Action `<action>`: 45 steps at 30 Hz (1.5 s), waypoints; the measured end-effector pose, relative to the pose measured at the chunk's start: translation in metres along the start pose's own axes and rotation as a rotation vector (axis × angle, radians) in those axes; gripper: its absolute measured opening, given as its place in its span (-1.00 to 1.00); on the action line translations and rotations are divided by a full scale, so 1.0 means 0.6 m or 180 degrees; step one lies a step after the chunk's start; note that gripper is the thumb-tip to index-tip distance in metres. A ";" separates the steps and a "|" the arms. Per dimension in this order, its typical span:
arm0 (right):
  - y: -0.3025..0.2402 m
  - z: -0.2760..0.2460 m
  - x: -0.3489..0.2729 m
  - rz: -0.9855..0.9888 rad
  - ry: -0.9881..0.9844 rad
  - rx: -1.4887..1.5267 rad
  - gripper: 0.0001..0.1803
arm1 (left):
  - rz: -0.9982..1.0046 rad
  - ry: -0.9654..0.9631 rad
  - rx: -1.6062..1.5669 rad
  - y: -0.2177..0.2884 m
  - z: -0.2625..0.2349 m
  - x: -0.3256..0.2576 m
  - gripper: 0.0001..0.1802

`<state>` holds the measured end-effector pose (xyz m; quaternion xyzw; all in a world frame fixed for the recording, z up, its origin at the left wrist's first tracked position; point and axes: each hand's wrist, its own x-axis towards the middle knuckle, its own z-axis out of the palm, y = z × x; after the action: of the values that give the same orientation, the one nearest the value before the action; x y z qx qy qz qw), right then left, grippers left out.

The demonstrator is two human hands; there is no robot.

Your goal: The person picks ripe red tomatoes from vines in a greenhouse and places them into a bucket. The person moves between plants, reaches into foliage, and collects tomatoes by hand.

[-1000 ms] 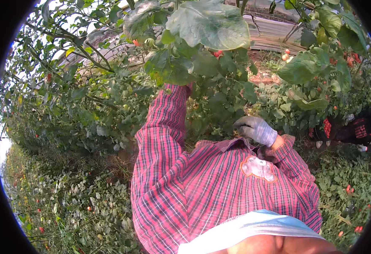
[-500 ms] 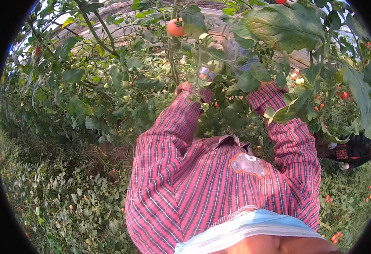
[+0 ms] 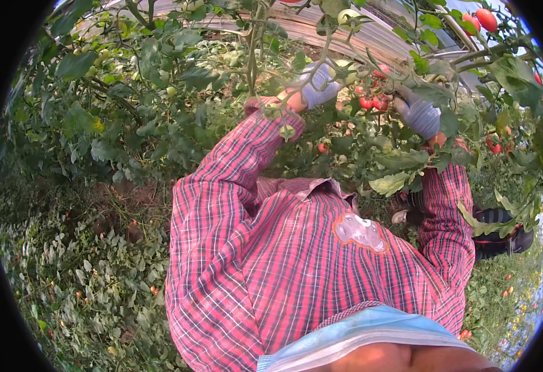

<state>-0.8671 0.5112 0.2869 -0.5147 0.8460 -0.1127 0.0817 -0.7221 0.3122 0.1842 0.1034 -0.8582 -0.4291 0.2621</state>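
A person in a red plaid shirt (image 3: 296, 260) reaches up with both gloved hands into a tomato plant (image 3: 178, 80). At far left, dense green foliage fills the view above leaf-strewn ground (image 3: 79, 279) dotted with a few fallen red fruits. Moving right, the left hand (image 3: 318, 87), in a grey-blue glove, is raised among the stems beside a pale green tomato (image 3: 344, 68); leaves cover the fingers, so whether it grips a stem cannot be told. Just to its right hangs a cluster of small red tomatoes (image 3: 370, 99), between the two hands. The right hand (image 3: 419, 115), also gloved, sits close beside that cluster, partly behind a leaf, and its grip cannot be told either. The hands are apart, one on each side of the cluster. Further right and higher, two ripe red tomatoes (image 3: 479, 18) hang on a branch near the upper edge.
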 end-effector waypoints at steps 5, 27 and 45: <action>0.042 0.016 -0.054 -0.1654 0.0699 -0.0179 -0.68 | -0.0371 -0.0083 -0.0897 0.077 0.010 0.048 -0.56; -0.089 -0.058 -0.055 -0.1975 0.0076 -0.0647 -0.76 | 0.0898 -0.1026 0.0488 0.053 0.004 0.057 -0.47; 0.002 0.034 -0.070 -0.1207 0.0720 -0.0070 -0.71 | 0.1474 -0.0081 0.1055 0.099 0.037 0.012 -0.63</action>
<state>-0.8436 0.5468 0.2679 -0.6496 0.7389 -0.1738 -0.0421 -0.7373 0.3607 0.2225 -0.0594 -0.9206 -0.2129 0.3219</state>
